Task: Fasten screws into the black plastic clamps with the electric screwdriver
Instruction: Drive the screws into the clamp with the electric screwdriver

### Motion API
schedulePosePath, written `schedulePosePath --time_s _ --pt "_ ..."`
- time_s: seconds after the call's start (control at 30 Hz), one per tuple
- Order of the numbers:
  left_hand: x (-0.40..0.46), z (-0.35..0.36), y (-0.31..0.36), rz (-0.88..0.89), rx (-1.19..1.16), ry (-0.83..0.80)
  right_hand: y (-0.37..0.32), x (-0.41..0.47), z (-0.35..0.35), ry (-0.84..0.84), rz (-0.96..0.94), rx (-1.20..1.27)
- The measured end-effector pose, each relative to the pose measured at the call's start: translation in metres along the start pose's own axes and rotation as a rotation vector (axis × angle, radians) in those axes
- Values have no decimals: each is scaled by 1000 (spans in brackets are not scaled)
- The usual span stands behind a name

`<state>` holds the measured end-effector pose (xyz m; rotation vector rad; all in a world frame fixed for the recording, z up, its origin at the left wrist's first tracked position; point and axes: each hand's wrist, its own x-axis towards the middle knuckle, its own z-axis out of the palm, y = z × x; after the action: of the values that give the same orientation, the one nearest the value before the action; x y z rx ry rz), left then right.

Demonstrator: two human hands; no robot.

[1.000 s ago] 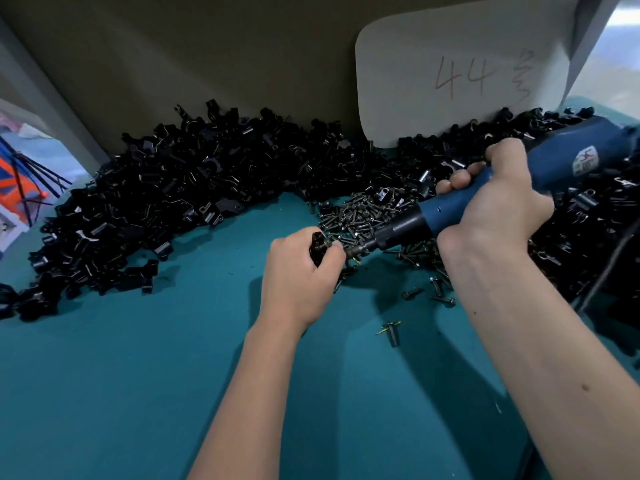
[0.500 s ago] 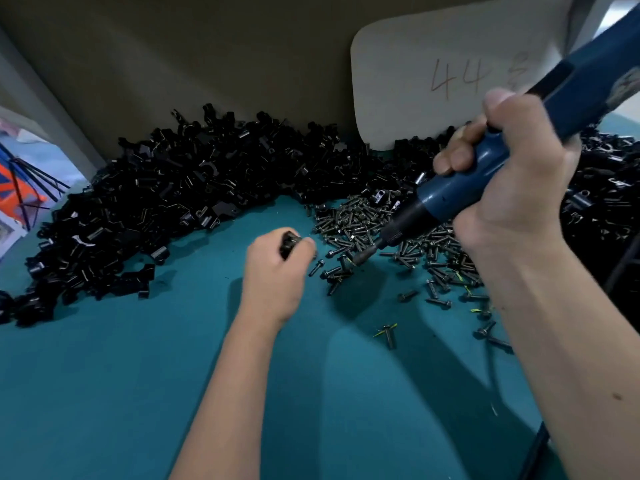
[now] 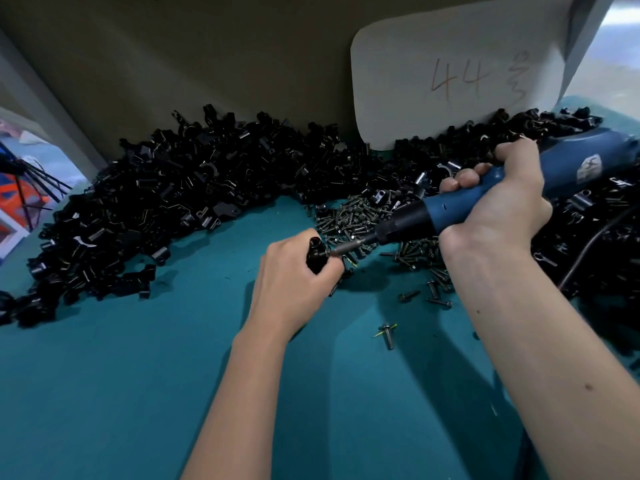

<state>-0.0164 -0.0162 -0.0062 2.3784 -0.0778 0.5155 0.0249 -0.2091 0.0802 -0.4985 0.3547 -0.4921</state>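
Teal mat (image 3: pixel 121 393) w/ clamp heap (image 3: pixel 166 209); left fingers (image 3: pixel 332 268) grasp clamp (image 3: pixel 316 259), right (image 3: pixel 464 174) wrap screwdriver (image 3: pixel 485 199).

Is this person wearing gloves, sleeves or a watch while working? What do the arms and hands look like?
Nothing is worn. The left hand and right hand are bare, without gloves, rings or a watch. Both forearms are bare as far as the picture shows; no sleeve is in view.

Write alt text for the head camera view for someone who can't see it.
A person's left hand grips a black plastic clamp while the right hand holds a blue electric screwdriver, its bit at a screw in the clamp. Behind them on the teal table lie a pile of screws and a long heap of black clamps.
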Motion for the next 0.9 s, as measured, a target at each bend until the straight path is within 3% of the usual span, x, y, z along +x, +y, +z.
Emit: schedulePosePath --time_s 0.27,0.9 --pt "0 4 3 -27 -4 -24 2 2 -4 9 44 -5" --pt "1 5 7 116 -38 53 0 3 -2 -18 46 -20"
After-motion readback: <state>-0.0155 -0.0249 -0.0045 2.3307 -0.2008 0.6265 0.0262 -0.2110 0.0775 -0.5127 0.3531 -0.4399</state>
